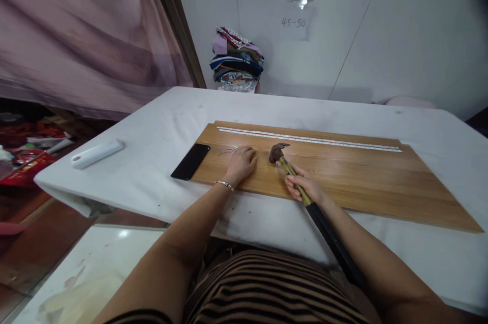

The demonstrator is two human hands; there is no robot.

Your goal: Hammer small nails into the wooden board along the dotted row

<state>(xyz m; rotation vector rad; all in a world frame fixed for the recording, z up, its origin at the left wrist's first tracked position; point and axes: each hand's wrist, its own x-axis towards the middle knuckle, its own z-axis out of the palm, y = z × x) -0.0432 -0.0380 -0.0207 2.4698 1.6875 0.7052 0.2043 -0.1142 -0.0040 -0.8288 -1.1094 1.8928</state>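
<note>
My right hand (303, 184) grips a claw hammer (306, 198) partway up its yellow and black handle. The rusty hammer head (277, 152) is low over the wooden board (354, 176), and I cannot tell whether it touches. A small shiny bit, perhaps a nail, shows beside the head. My left hand (243, 164), with a bracelet at the wrist, rests on the board with its fingers loosely bent and nothing visible in them. Several loose nails (229, 150) lie just left of that hand. Tiny dark marks dot the board right of my right hand.
Two printed measuring strips (305, 139) run along the board's far side. A black phone (190, 161) lies at its left end. Farther left on the white-covered table (152, 136) is a white handle-like object (98, 153). Folded clothes (238, 59) are stacked by the wall.
</note>
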